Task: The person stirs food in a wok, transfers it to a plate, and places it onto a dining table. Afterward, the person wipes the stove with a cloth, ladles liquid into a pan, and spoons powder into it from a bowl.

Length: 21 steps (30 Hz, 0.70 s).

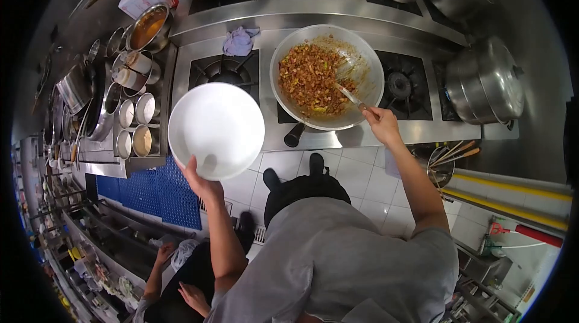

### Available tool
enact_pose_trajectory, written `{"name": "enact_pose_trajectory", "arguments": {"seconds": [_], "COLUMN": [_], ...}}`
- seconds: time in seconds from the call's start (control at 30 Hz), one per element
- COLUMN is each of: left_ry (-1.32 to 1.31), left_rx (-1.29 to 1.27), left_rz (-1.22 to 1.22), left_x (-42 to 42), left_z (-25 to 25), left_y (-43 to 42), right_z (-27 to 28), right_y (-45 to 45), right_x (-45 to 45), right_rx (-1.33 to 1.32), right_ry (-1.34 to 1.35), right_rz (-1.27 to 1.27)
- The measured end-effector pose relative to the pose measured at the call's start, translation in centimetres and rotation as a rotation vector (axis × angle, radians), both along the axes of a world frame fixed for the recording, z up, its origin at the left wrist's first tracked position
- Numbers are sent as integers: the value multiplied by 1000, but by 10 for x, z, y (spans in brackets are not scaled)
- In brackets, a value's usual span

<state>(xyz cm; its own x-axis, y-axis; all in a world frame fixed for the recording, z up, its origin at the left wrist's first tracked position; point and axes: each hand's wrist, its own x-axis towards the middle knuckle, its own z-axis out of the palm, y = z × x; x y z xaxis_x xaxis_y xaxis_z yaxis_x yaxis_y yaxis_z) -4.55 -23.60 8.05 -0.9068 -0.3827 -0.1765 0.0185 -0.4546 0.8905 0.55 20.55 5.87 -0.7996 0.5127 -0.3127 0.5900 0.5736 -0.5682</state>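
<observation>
My left hand (202, 183) is closed on the near rim of a large white bowl (217, 124), which looks bare inside. It is held up left of the frying pan, partly over the stove's front edge. In my right hand (382, 126) is the wooden handle of a spatula (353, 97). Its metal blade rests in the wide frying pan (373, 61), at the right side of a chopped, reddish-brown food mixture (307, 76). The pan sits on a burner, its dark handle (294, 135) pointing toward me.
Burners flank the pan, and a purple cloth (240, 41) lies behind the left one. At right stands a lidded steel pot (482, 85). Containers of seasonings (143, 140) and a pot of orange liquid (148, 28) are at left. A co-worker's hands (193, 297) show at lower left.
</observation>
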Motion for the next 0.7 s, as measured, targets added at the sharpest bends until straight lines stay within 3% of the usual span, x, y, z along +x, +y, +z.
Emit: {"name": "enact_pose_trajectory", "arguments": {"seconds": [0.2,0.33,0.4,0.47,0.5,0.57,0.63,0.7], "left_ry": [191,-18,93,120,95,68,31,13], "left_rx": [-496,-570,-475,-118,0,124,206,286], "left_rz": [-170,-321,-372,-436,-446,-465,-636,-570], "left_x": [-83,-114,-137,-149,-143,-134,-122,-115], "left_z": [18,16,-17,-43,-36,-22,-9,0], "left_y": [67,124,153,186,201,212,211,212], "right_z": [45,88,116,139,140,137,148,148], "right_y": [1,-3,-8,-18,-22,-30,-51,-58], "right_x": [21,31,34,36,36,37,37,41], "right_rx": [37,73,105,187,196,547,651,874], "right_ry": [46,181,196,233,240,471,469,492], "right_rz": [15,-19,-27,63,50,268,284,345]}}
